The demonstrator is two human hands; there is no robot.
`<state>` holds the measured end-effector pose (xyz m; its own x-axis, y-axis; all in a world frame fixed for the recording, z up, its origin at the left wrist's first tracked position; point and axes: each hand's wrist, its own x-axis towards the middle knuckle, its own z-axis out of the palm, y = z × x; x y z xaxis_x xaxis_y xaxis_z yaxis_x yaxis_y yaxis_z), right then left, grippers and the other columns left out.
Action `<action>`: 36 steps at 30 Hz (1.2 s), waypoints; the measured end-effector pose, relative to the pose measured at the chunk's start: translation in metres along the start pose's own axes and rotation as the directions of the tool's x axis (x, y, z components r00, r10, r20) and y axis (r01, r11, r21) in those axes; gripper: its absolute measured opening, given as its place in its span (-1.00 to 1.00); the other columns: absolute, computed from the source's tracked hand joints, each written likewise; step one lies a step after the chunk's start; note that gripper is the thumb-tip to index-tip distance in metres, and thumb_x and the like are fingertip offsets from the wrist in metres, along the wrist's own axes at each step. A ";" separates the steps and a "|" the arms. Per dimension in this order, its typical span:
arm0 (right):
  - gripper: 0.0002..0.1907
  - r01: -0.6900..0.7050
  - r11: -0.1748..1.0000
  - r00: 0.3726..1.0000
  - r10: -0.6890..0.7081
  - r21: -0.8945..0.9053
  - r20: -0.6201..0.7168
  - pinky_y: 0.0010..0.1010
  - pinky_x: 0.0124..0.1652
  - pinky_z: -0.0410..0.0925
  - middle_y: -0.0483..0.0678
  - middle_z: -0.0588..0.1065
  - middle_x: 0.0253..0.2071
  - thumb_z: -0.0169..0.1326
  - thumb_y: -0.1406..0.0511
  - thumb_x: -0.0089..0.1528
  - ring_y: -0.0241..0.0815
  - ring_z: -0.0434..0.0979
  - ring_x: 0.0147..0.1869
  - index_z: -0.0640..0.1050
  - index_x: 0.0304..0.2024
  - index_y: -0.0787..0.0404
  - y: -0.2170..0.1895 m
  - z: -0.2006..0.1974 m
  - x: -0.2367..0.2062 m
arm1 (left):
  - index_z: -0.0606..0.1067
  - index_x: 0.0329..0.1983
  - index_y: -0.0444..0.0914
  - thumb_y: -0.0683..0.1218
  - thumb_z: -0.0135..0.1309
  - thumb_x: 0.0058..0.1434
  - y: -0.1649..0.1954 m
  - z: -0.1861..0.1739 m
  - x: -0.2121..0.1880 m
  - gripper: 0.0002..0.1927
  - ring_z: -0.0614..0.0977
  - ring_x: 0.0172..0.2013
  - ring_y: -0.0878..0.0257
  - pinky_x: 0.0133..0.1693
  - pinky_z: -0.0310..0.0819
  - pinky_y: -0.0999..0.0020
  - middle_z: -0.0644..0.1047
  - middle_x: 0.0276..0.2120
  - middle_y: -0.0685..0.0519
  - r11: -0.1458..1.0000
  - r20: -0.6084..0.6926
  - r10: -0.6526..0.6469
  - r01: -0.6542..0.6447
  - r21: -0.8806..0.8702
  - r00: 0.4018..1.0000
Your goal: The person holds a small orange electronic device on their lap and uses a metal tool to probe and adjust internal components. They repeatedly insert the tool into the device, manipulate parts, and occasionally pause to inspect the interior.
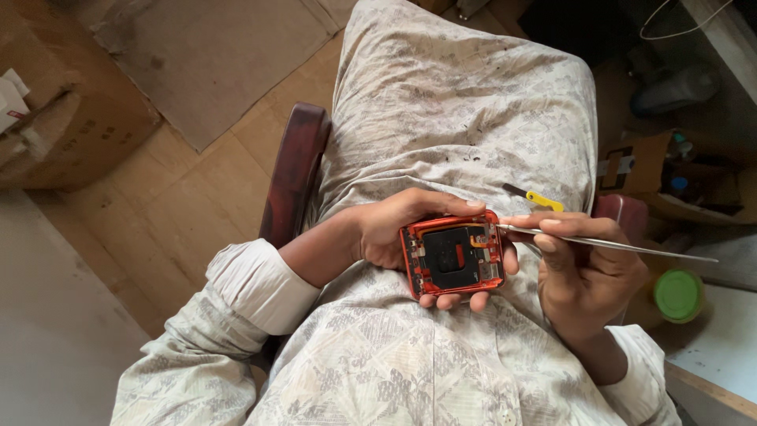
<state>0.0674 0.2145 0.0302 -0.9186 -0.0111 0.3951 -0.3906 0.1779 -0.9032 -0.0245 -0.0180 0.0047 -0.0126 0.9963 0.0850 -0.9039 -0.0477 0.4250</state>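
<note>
The left hand [394,229] was closed around an opened red device [453,254], cradling it above the lap. The right hand [579,268], just right of the device, pinched metal tweezers [607,244], their tip touching the device's upper right corner. A yellow-handled tool [536,199] lay on the lap just above the device. A green lid [677,294] sat well right of it.
</note>
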 end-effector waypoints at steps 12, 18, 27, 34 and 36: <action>-0.89 0.092 0.993 0.995 -0.090 -0.074 0.040 -0.39 0.04 0.58 0.19 0.60 -0.10 0.04 0.39 0.51 -0.11 0.70 -0.01 0.39 0.02 0.31 -0.003 0.005 0.003 | 0.32 0.35 -0.43 0.26 -0.45 0.60 0.002 0.001 -0.001 -0.30 0.66 -0.32 0.11 -0.32 0.63 0.29 0.58 -0.14 -0.29 0.998 -0.026 -0.010 0.011 0.058 1.000; -0.91 0.029 0.997 0.998 -0.025 -0.069 0.057 -0.40 0.02 0.57 0.20 0.60 -0.11 0.05 0.40 0.50 -0.11 0.69 0.00 0.41 -0.03 0.32 -0.005 0.007 0.005 | 0.34 0.33 -0.38 0.26 -0.42 0.59 0.001 0.002 -0.001 -0.33 0.64 -0.33 0.11 -0.34 0.61 0.29 0.57 -0.15 -0.29 0.999 -0.037 -0.008 0.010 0.045 0.999; -0.92 -0.031 0.998 0.997 0.034 -0.047 0.070 -0.46 -0.04 0.57 0.16 0.62 -0.18 0.08 0.39 0.47 -0.14 0.70 -0.05 0.45 -0.05 0.30 -0.006 0.010 0.014 | 0.35 0.33 -0.37 0.27 -0.38 0.59 0.001 -0.003 -0.006 -0.34 0.62 -0.33 0.12 -0.35 0.58 0.29 0.56 -0.14 -0.28 1.000 -0.047 -0.013 0.014 0.024 0.999; -0.91 -0.029 0.998 0.998 0.026 0.049 0.066 -0.43 0.00 0.56 0.16 0.61 -0.16 0.06 0.41 0.48 -0.14 0.69 -0.02 0.43 -0.08 0.33 0.000 0.012 0.017 | 0.35 0.33 -0.35 0.27 -0.38 0.58 0.009 -0.002 -0.007 -0.34 0.63 -0.32 0.13 -0.34 0.58 0.31 0.57 -0.13 -0.26 0.999 -0.050 -0.034 0.035 0.018 0.998; -0.92 0.016 0.999 0.999 -0.017 0.033 0.038 -0.44 0.01 0.56 0.16 0.60 -0.13 0.04 0.41 0.49 -0.14 0.69 -0.01 0.41 -0.04 0.32 0.002 0.013 0.014 | 0.35 0.33 -0.35 0.27 -0.39 0.57 0.011 -0.001 -0.007 -0.34 0.63 -0.33 0.13 -0.35 0.58 0.31 0.58 -0.14 -0.25 0.999 -0.064 -0.043 0.045 0.027 0.997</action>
<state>0.0527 0.2021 0.0317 -0.9134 -0.0520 0.4038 -0.4069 0.1456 -0.9018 -0.0350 -0.0254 0.0083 -0.0007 1.0000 0.0091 -0.8915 -0.0047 0.4530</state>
